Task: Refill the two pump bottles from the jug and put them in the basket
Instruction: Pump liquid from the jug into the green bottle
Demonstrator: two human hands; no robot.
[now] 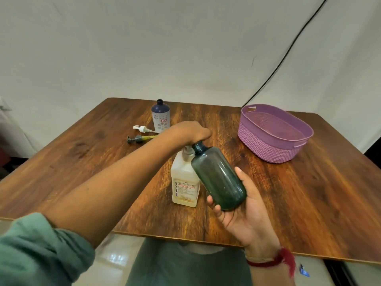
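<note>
Bottle (218,178) gripped tilted by right hand (247,215); left hand (191,132) curls over jug (184,182) pump (187,150); a misaligned mouth would spill soap

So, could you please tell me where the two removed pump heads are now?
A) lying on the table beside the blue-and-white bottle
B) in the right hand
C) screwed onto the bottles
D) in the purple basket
A: the white pump head and the dark pump head both lie on the table beside the blue-and-white bottle.
</note>
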